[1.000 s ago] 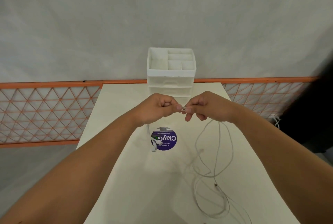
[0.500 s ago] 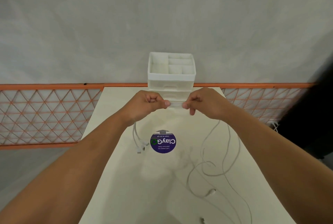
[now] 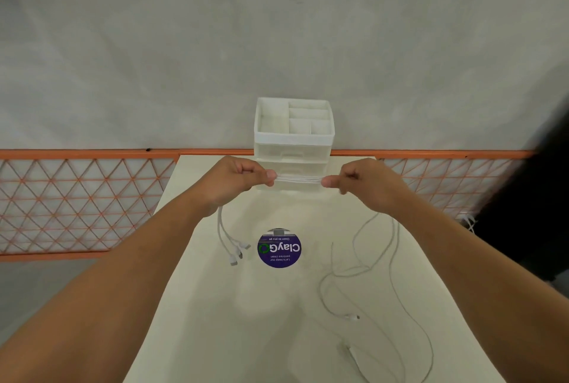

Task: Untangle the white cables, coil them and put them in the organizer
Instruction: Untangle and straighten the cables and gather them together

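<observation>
Both hands, left hand (image 3: pixel 238 178) and right hand (image 3: pixel 366 181), pinch a taut bundle of white cables (image 3: pixel 298 179) between clenched fingers, held above the table (image 3: pixel 277 321) before the white organizer (image 3: pixel 294 136).

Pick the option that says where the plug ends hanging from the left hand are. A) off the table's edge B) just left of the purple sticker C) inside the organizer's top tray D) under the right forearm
B: the plug ends dangle below the left hand, just left of the purple sticker, in front of the organizer.
</observation>
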Action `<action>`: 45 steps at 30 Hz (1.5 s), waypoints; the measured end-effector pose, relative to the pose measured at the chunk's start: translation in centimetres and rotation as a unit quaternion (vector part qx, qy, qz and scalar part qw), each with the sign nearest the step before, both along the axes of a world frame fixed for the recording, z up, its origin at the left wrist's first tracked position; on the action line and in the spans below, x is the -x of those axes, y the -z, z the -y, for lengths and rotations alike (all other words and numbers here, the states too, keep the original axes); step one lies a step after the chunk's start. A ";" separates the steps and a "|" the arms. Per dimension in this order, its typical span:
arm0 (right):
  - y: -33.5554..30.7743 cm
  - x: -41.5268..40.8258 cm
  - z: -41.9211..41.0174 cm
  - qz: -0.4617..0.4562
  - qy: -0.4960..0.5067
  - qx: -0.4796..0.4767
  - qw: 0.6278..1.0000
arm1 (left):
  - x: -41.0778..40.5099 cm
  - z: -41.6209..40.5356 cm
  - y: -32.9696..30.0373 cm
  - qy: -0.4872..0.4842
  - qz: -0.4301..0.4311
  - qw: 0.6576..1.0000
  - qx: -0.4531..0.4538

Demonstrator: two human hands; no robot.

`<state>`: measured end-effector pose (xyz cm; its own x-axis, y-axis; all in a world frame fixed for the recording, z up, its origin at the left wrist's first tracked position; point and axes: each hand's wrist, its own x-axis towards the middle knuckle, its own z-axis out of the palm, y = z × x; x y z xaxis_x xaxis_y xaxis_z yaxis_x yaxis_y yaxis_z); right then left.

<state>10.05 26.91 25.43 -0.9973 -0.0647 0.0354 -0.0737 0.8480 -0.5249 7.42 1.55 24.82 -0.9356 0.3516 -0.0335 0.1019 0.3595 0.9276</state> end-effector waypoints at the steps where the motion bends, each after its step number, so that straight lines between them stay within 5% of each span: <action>1: 0.0 -0.1 0.0 -0.013 0.028 -0.010 0.999 | 0.0 0.2 0.1 -0.001 0.001 1.000 -0.003; 9: 0.2 -0.1 -0.8 0.031 -0.071 0.081 0.994 | -0.1 0.8 0.5 -0.018 0.010 1.000 0.006; 13: 0.4 0.3 0.1 -0.016 -0.011 0.053 0.998 | 0.0 0.8 0.8 -0.027 -0.001 1.000 0.012; 17: 0.4 0.2 0.5 -0.028 -0.009 0.206 0.978 | 0.4 1.3 1.2 -0.027 -0.011 0.999 0.026; 22: 0.8 0.3 -0.4 0.017 -0.078 0.081 0.994 | 0.9 1.8 0.9 -0.040 -0.019 0.999 0.001; 26: 1.7 0.7 -0.9 -0.072 -0.052 -0.020 0.996 | 1.0 1.7 1.4 -0.002 -0.003 1.000 0.019; 33: 1.0 0.4 -0.9 -0.002 -0.094 0.185 0.978 | 2.1 2.3 1.5 -0.031 -0.013 0.999 0.009; 41: 1.1 1.3 -1.8 0.107 -0.140 0.058 0.983 | 2.7 2.4 1.7 -0.021 0.001 1.000 -0.024; 45: 1.5 1.6 -1.7 0.098 -0.128 0.081 0.984 | 2.9 2.5 1.7 -0.001 0.001 1.000 0.002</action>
